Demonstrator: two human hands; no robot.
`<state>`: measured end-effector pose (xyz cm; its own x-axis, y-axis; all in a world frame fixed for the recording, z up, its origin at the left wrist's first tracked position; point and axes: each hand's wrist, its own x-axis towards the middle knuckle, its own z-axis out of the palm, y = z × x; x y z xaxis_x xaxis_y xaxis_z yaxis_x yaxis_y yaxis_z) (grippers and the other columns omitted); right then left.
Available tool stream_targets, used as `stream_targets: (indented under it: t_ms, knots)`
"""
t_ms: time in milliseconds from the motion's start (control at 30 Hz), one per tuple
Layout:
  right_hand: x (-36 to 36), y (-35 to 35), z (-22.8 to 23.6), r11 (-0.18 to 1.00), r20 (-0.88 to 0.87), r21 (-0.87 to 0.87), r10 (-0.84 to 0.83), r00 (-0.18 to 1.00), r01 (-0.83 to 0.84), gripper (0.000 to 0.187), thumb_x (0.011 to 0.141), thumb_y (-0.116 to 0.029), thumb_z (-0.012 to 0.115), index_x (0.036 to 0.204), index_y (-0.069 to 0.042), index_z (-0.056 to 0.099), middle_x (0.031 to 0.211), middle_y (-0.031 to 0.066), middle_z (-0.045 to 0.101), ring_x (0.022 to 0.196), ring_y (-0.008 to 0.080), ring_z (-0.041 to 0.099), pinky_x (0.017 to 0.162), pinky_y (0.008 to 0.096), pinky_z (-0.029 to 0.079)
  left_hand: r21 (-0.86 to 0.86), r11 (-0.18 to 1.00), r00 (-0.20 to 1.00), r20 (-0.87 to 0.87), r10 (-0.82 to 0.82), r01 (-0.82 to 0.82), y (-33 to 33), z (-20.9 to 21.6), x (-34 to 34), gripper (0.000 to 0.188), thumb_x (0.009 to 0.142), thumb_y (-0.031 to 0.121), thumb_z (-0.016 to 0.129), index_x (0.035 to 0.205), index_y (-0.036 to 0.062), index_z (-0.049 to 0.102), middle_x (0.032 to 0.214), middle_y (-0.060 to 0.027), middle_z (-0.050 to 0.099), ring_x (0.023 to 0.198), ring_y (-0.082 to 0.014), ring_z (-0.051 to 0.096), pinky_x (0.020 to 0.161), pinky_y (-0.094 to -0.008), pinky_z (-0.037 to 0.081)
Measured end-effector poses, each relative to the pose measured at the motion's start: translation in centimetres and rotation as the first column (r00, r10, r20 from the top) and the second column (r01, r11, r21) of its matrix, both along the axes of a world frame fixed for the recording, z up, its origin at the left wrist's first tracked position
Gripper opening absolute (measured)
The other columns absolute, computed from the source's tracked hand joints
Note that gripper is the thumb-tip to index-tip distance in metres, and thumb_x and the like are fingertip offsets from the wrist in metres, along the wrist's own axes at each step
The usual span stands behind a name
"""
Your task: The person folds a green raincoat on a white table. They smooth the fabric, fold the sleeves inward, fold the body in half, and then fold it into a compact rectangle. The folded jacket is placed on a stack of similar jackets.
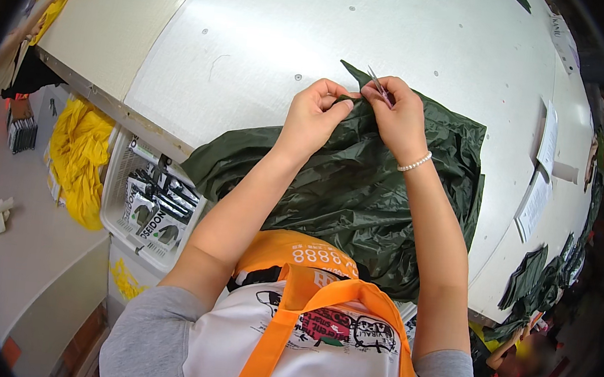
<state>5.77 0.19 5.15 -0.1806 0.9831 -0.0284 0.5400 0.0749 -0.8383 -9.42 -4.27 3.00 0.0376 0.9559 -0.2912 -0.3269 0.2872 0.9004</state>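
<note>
A dark green garment [360,187] lies crumpled on the white table [272,47], its bulk spread from the near edge, where one fold hangs over beside the person's body, up toward the middle of the top. Its long axis runs roughly from the near left edge to the far right; one corner rises to a point at the far side, and both hands meet at that point.

The left hand [313,113] is curled, thumb and forefinger pressed together on the cloth edge at the point. The right hand [396,114], with a pearl bracelet [414,162] at the wrist, pinches the same edge just beside it and holds small snips [378,84], whose thin metal tips angle up and away toward the far left. Both forearms reach straight forward from the lower edge, elbows apart, wrists nearly touching over the garment.

Left of the table, below its edge, a white basket [118,171] holds packets, with yellow cloth [83,153] beside it. More green garments [537,280] lie at the right edge.
</note>
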Motion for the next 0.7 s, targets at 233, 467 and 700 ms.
stream_targets:
  t_ms: [233, 467, 700]
  knots:
    - [0.3, -0.1, -0.4, 1.0, 0.002, -0.017, 0.01, 1.0, -0.01, 0.016, 0.085, -0.011, 0.064, 0.095, 0.001, 0.06, 0.087, 0.0144, 0.063, 0.077, 0.0236, 0.061, 0.072, 0.0318, 0.048, -0.062, 0.993, 0.991, 0.085, 0.105, -0.1, 1.0, -0.4, 0.5, 0.02, 0.081, -0.007, 0.061, 0.097, 0.0006, 0.052, 0.096, -0.0135, 0.067, 0.084, -0.0109, 0.062, 0.074, -0.0225, 0.05]
    - [3.6, -0.6, -0.5, 0.984, 0.033, 0.061, 0.165, 0.986, -0.167, 0.024, 0.087, -0.014, 0.063, 0.106, -0.001, 0.054, 0.099, 0.0122, 0.058, 0.092, 0.0241, 0.06, 0.08, 0.0313, 0.048, -0.122, 0.983, 0.958, 0.236, 0.16, -0.134, 1.5, -0.6, 0.2, 0.019, 0.079, -0.008, 0.061, 0.093, 0.0012, 0.052, 0.095, -0.0166, 0.067, 0.081, -0.0139, 0.063, 0.071, -0.0227, 0.051]
    - [2.4, -0.5, -0.6, 0.971, 0.086, 0.153, 0.173, 0.981, -0.185, 0.02, 0.086, -0.013, 0.064, 0.101, -0.004, 0.057, 0.097, 0.0103, 0.059, 0.084, 0.0245, 0.064, 0.072, 0.0323, 0.051, -0.096, 0.989, 0.971, 0.201, 0.127, -0.109, 1.5, -0.1, 0.3, 0.02, 0.079, -0.008, 0.062, 0.093, 0.0013, 0.052, 0.093, -0.0151, 0.067, 0.08, -0.013, 0.063, 0.073, -0.0223, 0.05]
